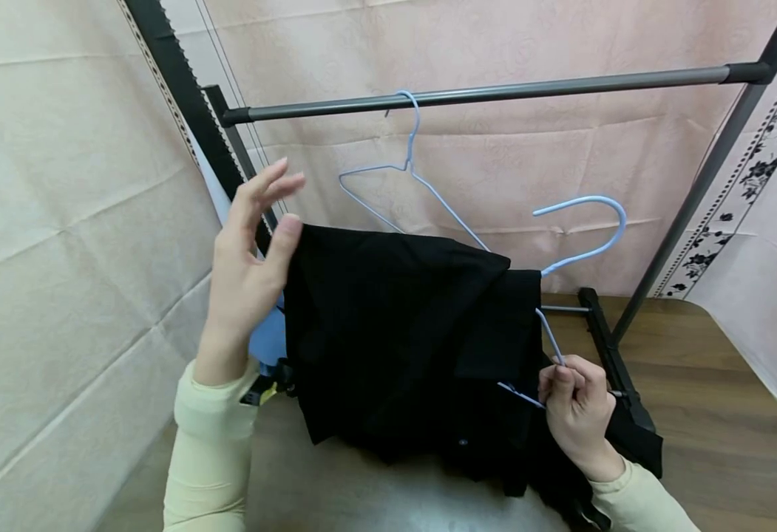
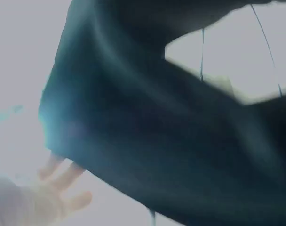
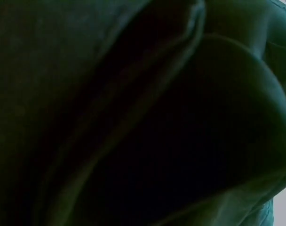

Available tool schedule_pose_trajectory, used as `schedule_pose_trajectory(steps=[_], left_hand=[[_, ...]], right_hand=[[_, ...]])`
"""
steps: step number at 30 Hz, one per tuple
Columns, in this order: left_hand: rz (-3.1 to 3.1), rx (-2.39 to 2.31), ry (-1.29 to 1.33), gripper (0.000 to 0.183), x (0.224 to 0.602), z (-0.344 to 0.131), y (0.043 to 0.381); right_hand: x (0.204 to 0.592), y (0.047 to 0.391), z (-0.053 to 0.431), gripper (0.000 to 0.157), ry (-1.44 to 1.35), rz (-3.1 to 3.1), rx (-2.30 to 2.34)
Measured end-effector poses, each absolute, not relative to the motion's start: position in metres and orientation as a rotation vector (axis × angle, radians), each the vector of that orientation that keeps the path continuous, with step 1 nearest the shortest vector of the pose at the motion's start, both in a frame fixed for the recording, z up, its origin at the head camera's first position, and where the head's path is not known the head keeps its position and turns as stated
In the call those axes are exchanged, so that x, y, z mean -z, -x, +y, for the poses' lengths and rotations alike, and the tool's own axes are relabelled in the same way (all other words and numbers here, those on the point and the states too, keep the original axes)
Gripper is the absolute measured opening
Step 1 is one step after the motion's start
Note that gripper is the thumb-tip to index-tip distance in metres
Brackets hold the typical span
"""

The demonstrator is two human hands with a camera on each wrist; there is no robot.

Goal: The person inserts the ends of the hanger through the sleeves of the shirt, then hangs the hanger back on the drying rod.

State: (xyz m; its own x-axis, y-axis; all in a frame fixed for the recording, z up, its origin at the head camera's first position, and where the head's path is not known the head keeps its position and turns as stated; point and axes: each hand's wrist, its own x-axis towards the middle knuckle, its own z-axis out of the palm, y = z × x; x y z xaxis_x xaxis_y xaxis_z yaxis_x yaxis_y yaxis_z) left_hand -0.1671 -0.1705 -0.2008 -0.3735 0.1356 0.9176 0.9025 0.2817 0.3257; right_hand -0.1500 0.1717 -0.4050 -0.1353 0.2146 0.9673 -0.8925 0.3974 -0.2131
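Note:
A black garment [image 1: 401, 318] hangs in front of me, with a small button low on its front. From its right side emerge the hook and one end of a light blue hanger [image 1: 584, 255]; the rest is hidden by the cloth. My right hand [image 1: 577, 406] pinches that end of the hanger. At the garment's upper left corner, my left hand [image 1: 245, 273] has its fingers extended and spread, the thumb right at the cloth edge. In the left wrist view, fingertips of the left hand [image 2: 56, 193] show beside the dark cloth [image 2: 147, 127]. Dark cloth [image 3: 190, 117] fills the right wrist view.
A second light blue hanger [image 1: 409, 148] hangs on the grey rail [image 1: 494, 94] of a rack behind the garment. The rack's foot [image 1: 617, 362] stands on a wooden table [image 1: 714, 399]. A blue item [image 1: 268, 336] shows behind my left wrist. Pale cloth surrounds the rack.

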Motion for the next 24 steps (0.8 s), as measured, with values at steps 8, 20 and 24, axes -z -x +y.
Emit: schedule_pose_trajectory(steps=[8,20,24], left_hand=[[-2.018,1.533,1.063,0.035,0.226,-0.201,0.181],[-1.98,1.102,1.091,0.033,0.226,-0.209,0.178],[-1.987,0.874,1.139,0.037,0.222,-0.21,0.178]], right_hand=[[0.408,0.15,0.174,0.044,-0.675,-1.39,-1.092],[0.401,0.149,0.179,0.045,-0.68,-1.421,-1.032],[0.396,0.15,0.18,0.044,-0.709,-1.408,-0.987]])
